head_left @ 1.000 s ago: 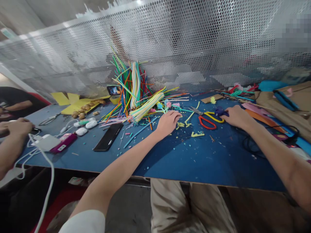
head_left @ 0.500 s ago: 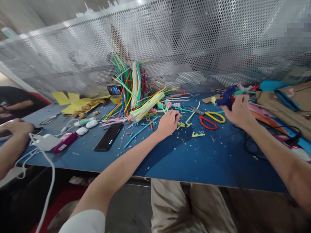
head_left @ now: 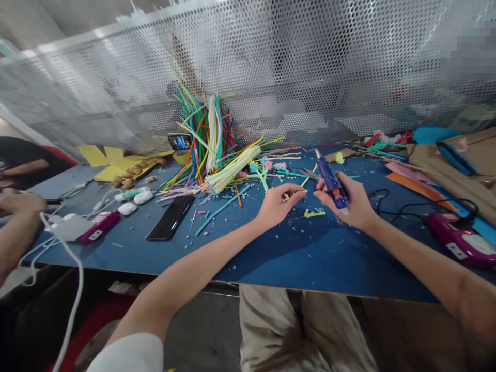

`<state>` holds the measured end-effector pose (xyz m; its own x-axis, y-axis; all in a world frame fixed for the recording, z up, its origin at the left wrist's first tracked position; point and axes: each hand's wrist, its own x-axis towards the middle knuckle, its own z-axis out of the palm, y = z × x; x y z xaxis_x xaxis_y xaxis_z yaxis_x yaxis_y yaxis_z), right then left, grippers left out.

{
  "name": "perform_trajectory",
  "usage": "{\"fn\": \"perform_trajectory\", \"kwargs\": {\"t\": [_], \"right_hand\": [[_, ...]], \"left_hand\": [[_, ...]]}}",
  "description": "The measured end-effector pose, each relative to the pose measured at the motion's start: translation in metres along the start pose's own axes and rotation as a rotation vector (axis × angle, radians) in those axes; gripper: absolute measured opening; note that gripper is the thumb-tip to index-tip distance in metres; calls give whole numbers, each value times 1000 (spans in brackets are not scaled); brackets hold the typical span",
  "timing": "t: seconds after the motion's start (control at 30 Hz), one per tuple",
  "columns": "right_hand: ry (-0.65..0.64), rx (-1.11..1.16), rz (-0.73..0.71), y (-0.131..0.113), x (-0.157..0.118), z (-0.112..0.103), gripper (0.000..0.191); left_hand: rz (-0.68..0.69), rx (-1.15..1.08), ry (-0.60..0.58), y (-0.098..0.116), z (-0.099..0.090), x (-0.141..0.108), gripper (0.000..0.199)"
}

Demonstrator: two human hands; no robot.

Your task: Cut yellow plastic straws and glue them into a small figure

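Note:
My right hand (head_left: pixel 349 201) is wrapped round a blue glue gun (head_left: pixel 328 175), whose metal nozzle points up and away from me. Just to its left, my left hand (head_left: pixel 279 204) pinches a tiny yellowish piece (head_left: pixel 305 191) between thumb and fingertips. Scissors (head_left: pixel 310 174) lie behind the hands, their handles mostly hidden by the right hand and the gun. A bent yellow strip (head_left: pixel 314 213) rests on the blue table (head_left: pixel 271 258) between the hands. Behind my left hand stand small pink and blue pipe-cleaner flowers (head_left: pixel 268 165) on a green stem.
A heap of coloured pipe cleaners (head_left: pixel 217 139) stands by the perforated metal screen (head_left: pixel 310 67). A black phone (head_left: pixel 171 218) and purple power strip (head_left: pixel 99 227) lie left. Another purple strip (head_left: pixel 461 240) and black cable lie right. Another person's hand (head_left: pixel 23 201) is far left.
My right hand has brought the blue glue gun from the back right towards the middle, beside my left hand. My left hand has shifted slightly nearer and right, its pinched piece now visible.

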<state>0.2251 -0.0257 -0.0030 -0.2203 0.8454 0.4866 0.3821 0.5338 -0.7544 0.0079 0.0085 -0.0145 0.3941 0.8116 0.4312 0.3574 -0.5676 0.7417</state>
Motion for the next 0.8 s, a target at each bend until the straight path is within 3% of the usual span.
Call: {"fn": "perform_trajectory", "kwargs": {"t": [0.1, 0.23, 0.5, 0.63, 0.8], "right_hand": [[71, 118, -54, -4, -1, 8, 26], [36, 149, -42, -5, 0, 13, 23], [-47, 91, -77, 0, 2, 9, 23], [-52, 97, -92, 14, 1, -6, 21], [-129, 292, -6, 34, -3, -22, 43]], "left_hand": [[-99, -141, -26, -1, 6, -1, 41], [-110, -302, -85, -2, 9, -1, 40], [-79, -338, -253, 1, 7, -5, 36], [-109, -404, -161, 0, 5, -3, 36], [-151, -473, -27, -3, 2, 1, 36]]}}
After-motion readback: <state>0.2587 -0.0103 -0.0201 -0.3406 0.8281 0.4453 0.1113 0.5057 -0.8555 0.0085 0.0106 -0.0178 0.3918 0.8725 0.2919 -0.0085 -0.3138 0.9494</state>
